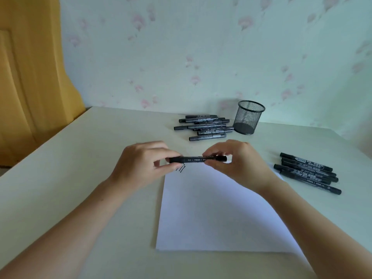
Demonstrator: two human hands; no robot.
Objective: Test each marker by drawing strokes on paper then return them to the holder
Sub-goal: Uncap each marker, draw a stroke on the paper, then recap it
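Observation:
A black marker (194, 159) is held level above the top edge of the white paper (217, 208). My left hand (143, 164) pinches its left end and my right hand (239, 161) pinches its right end. A few short black strokes (180, 169) show on the paper's top left corner, just under the marker. The black mesh holder (249, 117) stands upright near the wall, with no marker visible in it. A pile of several black markers (203, 126) lies left of the holder. Another group of several markers (308, 172) lies right of the paper.
The cream table (80, 178) meets a floral wallpapered wall at the back. A yellow wooden door (30, 77) stands past the table's left edge.

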